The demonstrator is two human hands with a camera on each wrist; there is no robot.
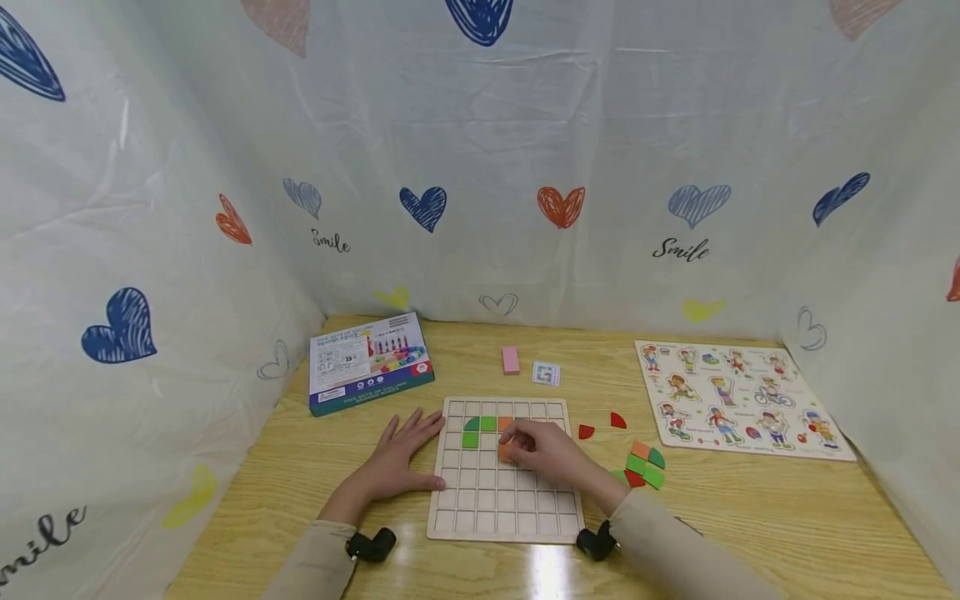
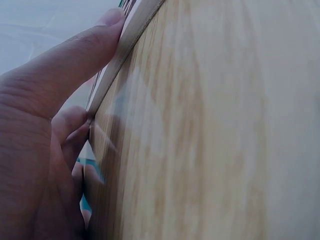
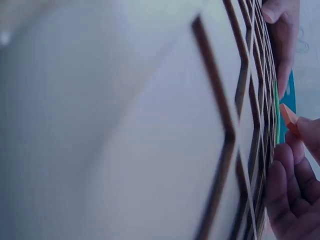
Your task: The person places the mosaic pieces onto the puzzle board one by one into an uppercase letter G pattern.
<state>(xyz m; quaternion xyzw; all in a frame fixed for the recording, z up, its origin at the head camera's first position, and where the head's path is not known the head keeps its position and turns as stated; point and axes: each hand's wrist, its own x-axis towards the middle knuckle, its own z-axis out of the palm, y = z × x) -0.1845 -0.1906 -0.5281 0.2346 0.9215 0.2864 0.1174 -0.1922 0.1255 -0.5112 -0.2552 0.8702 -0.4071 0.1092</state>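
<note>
A wooden grid board (image 1: 487, 500) lies on the table with several coloured tiles in its upper cells. These include a dark green rounded tile (image 1: 472, 424), a light green square (image 1: 488, 423) and an orange tile (image 1: 505, 422). My left hand (image 1: 393, 458) rests along the board's left edge, fingers spread; in the left wrist view its thumb (image 2: 75, 62) touches the rim. Over the upper middle cells, my right hand (image 1: 546, 451) pinches another orange tile (image 3: 289, 119) between thumb and fingertips. In the right wrist view that tile is tilted above the board.
Right of the board lie two red quarter-round pieces, one a red piece (image 1: 618, 420), and a cluster of green, orange and red tiles (image 1: 636, 465). Behind are a pink block (image 1: 510, 360), a pattern card (image 1: 546, 373), a boxed game (image 1: 371, 362) and a picture puzzle (image 1: 738, 396).
</note>
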